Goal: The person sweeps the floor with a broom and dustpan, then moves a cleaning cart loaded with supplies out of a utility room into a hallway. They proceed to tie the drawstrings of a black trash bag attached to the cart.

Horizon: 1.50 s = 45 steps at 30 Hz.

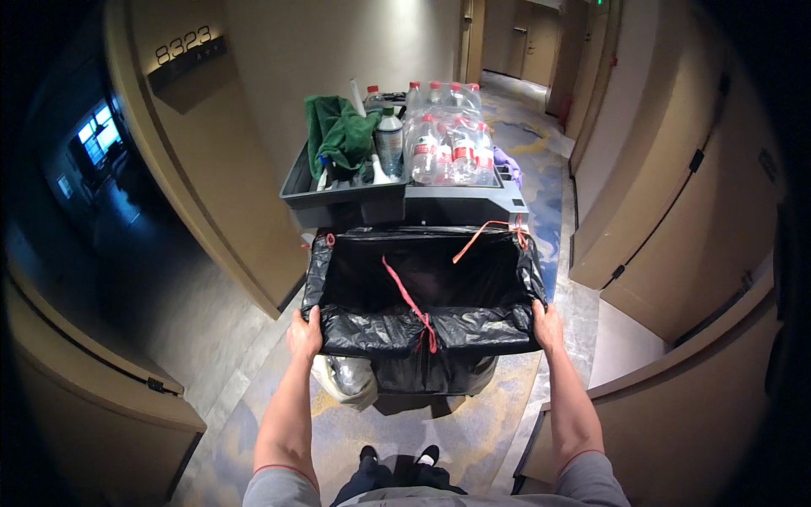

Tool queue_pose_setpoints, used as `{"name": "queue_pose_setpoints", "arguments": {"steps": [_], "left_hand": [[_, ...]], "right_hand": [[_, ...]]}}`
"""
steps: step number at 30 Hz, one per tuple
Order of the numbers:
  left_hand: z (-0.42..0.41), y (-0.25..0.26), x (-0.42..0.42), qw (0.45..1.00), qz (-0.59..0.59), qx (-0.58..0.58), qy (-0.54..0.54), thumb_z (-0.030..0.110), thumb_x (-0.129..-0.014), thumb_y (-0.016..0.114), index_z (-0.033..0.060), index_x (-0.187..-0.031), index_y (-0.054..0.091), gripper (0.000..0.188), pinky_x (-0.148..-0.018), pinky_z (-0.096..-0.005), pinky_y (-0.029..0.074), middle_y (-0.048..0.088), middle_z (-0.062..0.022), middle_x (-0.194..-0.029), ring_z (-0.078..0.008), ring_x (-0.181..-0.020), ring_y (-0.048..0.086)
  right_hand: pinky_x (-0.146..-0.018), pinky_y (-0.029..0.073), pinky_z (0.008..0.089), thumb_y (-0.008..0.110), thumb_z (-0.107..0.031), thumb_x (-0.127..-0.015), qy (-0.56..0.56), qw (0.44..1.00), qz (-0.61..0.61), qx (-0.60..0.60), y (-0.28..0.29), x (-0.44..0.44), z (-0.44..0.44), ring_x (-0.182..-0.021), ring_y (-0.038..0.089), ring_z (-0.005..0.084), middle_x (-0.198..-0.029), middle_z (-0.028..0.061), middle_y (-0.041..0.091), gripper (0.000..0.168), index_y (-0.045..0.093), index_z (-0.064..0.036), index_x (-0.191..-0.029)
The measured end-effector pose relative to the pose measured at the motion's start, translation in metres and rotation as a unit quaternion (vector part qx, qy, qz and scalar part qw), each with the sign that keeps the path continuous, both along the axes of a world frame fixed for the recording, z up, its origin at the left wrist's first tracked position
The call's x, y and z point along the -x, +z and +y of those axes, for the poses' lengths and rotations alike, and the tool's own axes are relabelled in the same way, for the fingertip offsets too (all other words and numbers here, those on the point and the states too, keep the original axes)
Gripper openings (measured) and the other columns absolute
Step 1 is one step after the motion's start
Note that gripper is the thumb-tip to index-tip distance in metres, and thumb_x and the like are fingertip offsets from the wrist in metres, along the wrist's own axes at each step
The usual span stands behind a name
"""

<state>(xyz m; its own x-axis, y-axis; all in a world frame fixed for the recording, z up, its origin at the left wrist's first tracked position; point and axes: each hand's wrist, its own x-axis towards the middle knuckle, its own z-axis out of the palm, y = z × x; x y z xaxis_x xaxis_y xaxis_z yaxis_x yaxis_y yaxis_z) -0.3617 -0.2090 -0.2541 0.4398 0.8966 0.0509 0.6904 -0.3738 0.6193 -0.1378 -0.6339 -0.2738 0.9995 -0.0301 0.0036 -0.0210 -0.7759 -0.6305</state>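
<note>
My left hand (305, 332) grips the near left corner of a housekeeping cart's bag frame, lined with a black plastic bag (374, 333). At the near right corner my right hand (548, 324) holds the same rim. The bag's mouth gapes upward, with a pink cord (408, 295) lying across it and an orange cord (481, 237) at its far right. Beyond the bag, a grey caddy (342, 201) carries a green cloth (339, 130), a capped bottle (389, 142) and brush handles. Beside it stand several clear plastic water bottles (462, 152) with red caps, in film.
An open doorway on the left leads to a dark room with a lit window (99, 136). Brown doors (690, 253) line the right wall. A patterned carpet (481, 415) runs along the corridor. A pale bag (348, 380) hangs below the cart's left side.
</note>
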Motion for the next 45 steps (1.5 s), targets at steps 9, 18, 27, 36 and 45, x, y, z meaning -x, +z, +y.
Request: {"name": "queue_pose_setpoints", "arguments": {"steps": [9, 18, 27, 36, 45], "left_hand": [[0.019, -0.004, 0.0, 0.999, 0.016, -0.011, -0.029, 0.049, -0.084, 0.045, 0.0047, -0.104, 0.054, 0.05, -0.082, -0.0453, 0.042, 0.06, -0.0242, -0.098, -0.0404, -0.097, 0.055], [0.04, -0.019, 0.002, 0.999, 0.014, 0.008, -0.047, 0.046, -0.086, 0.047, -0.0015, -0.118, 0.048, 0.057, -0.089, -0.0386, 0.04, 0.056, -0.025, -0.11, -0.0367, -0.105, 0.053], [0.066, -0.029, 0.005, 0.987, -0.027, 0.146, -0.064, 0.037, -0.085, 0.054, 0.0014, -0.127, 0.04, 0.057, -0.089, -0.0341, 0.04, 0.055, -0.0208, -0.112, -0.0288, -0.104, 0.053], [-0.137, 0.101, -0.132, 0.946, -0.143, -0.285, -0.063, 0.008, -0.082, 0.053, 0.0002, -0.113, 0.051, 0.031, -0.089, -0.0355, 0.039, 0.053, -0.0158, -0.107, -0.0289, -0.101, 0.051], [-0.386, 0.156, -0.369, 0.896, -0.166, -0.301, -0.283, 0.001, -0.073, 0.057, 0.0026, -0.094, 0.058, 0.021, -0.085, -0.0353, 0.039, 0.054, -0.0135, -0.102, -0.0301, -0.096, 0.051]], "right_hand": [[-0.084, 0.039, 0.0512, 0.039, -0.05, -0.085, -0.024, 0.998, 0.064, -0.003, 0.024, 0.016, 0.008, -0.094, 0.053, 0.0467, -0.097, 0.033, 0.056, 0.056, 0.048, 0.002, -0.106], [-0.083, 0.04, 0.0504, 0.042, -0.05, -0.084, 0.02, 0.989, 0.143, -0.017, 0.059, 0.022, -0.001, -0.094, 0.053, 0.0472, -0.095, 0.0335, 0.056, 0.058, 0.042, 0.005, -0.103], [-0.088, 0.038, 0.0451, 0.045, -0.052, -0.083, 0.164, 0.963, 0.196, -0.083, 0.067, 0.011, -0.04, -0.102, 0.05, 0.0447, -0.105, 0.0314, 0.053, 0.066, 0.04, 0.005, -0.116], [-0.089, 0.041, 0.0389, 0.05, -0.044, -0.082, 0.277, 0.908, 0.308, -0.067, -0.003, -0.061, -0.184, -0.105, 0.052, 0.037, -0.111, 0.0249, 0.055, 0.065, 0.038, 0.001, -0.128], [-0.087, 0.043, 0.0374, 0.056, -0.037, -0.078, 0.163, 0.936, 0.31, -0.04, -0.033, -0.182, -0.332, -0.1, 0.057, 0.033, -0.106, 0.0207, 0.06, 0.055, 0.05, -0.001, -0.12]]}}
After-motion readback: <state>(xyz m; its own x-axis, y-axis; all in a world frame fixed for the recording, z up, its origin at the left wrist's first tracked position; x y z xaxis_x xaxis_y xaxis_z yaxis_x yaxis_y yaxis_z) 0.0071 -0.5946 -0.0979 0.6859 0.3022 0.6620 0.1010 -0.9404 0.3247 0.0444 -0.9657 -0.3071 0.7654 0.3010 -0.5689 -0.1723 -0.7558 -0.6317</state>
